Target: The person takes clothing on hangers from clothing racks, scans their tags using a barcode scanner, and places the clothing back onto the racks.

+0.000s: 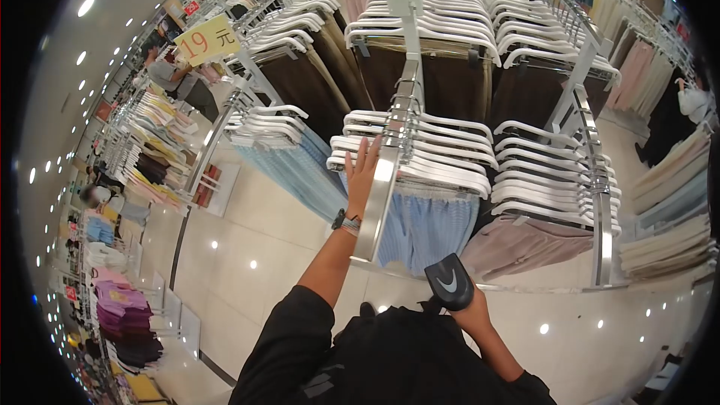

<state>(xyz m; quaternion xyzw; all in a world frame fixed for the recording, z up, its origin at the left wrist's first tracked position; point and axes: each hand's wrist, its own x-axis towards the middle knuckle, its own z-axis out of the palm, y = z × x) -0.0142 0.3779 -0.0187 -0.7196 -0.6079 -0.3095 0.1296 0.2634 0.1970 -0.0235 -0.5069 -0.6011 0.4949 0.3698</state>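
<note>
My left hand (pixel 362 180) reaches up to the middle rail, fingers stretched out against the ends of the white hangers (pixel 450 169). Blue striped trousers (pixel 424 229) hang from these hangers. Low at my right side, my right hand (pixel 472 313) is closed around a black handheld scanner (pixel 448 283) with a pale curved mark on its top. The scanner's head points up toward the rack, below the hanging trousers. Its handle is mostly hidden by the hand and my dark clothing.
A metal rail (pixel 386 172) runs away from me. Mauve trousers (pixel 529 246) hang to the right, light blue ones (pixel 289 172) to the left, dark brown ones (pixel 442 79) behind. A yellow price sign (pixel 206 41) stands upper left. Another person (pixel 176 79) is beyond it.
</note>
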